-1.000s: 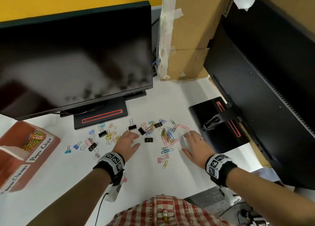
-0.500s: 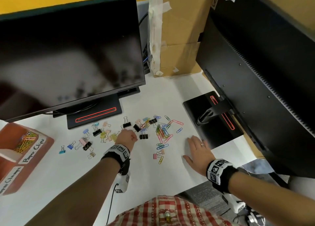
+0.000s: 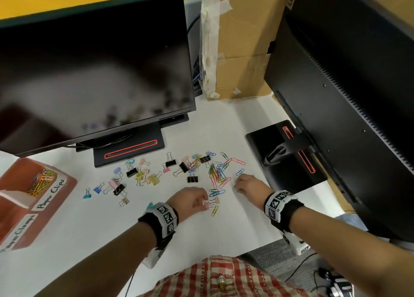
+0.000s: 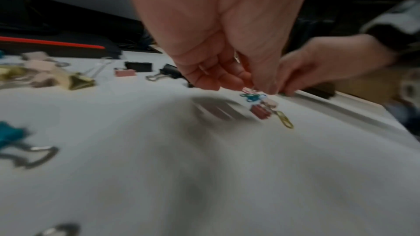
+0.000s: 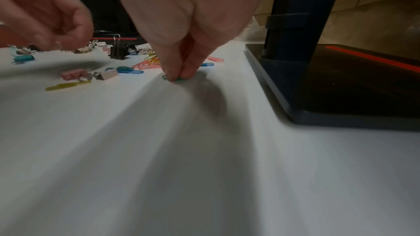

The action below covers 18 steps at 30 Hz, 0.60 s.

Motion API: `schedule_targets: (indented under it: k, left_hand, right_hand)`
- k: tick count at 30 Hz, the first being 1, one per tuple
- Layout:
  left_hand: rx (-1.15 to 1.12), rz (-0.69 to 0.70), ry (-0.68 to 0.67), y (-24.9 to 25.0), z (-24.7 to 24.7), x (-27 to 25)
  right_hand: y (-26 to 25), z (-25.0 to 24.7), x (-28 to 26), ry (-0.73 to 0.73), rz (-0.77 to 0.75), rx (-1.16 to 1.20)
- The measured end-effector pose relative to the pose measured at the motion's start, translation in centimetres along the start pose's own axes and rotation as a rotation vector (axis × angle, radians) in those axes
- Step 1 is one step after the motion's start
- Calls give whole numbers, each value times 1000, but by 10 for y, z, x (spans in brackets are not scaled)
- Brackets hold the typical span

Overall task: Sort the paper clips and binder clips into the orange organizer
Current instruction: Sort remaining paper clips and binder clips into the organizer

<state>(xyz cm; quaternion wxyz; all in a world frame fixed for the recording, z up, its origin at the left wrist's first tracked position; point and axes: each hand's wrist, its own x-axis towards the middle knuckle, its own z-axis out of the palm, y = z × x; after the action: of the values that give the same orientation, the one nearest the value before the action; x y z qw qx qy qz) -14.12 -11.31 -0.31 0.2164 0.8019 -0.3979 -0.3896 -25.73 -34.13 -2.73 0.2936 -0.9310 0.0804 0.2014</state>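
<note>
Sorting is judged early: paper clips (image 3: 218, 173) and binder clips (image 3: 132, 171) are mostly scattered on the desk; only the orange organizer's (image 3: 67, 186) paper-clip bin is stocked. Right hand (image 5: 181, 30) pinches a green paper clip (image 5: 176, 79); left hand (image 3: 190, 199) is curled, grip unclear.

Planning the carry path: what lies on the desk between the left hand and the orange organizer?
In the head view, binder clips lie scattered between left hand and orange organizer, otherwise bare white desk.
</note>
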Motion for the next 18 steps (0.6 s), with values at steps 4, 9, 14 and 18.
schedule_targets:
  k: [4,9,14,18]
  left_hand:
    - [198,63,-117,11,21,6]
    - [201,-65,26,4,20,7]
    - [211,-95,122,-11,-1,4]
    - [202,-31,155,-9,-1,4]
  right_hand:
    - [0,-9,2,-17,13,-18]
    - [2,-17,0,10,115,-66]
    - [0,-23,1,-50,81,-139]
    - [0,-30,8,88,32,-119]
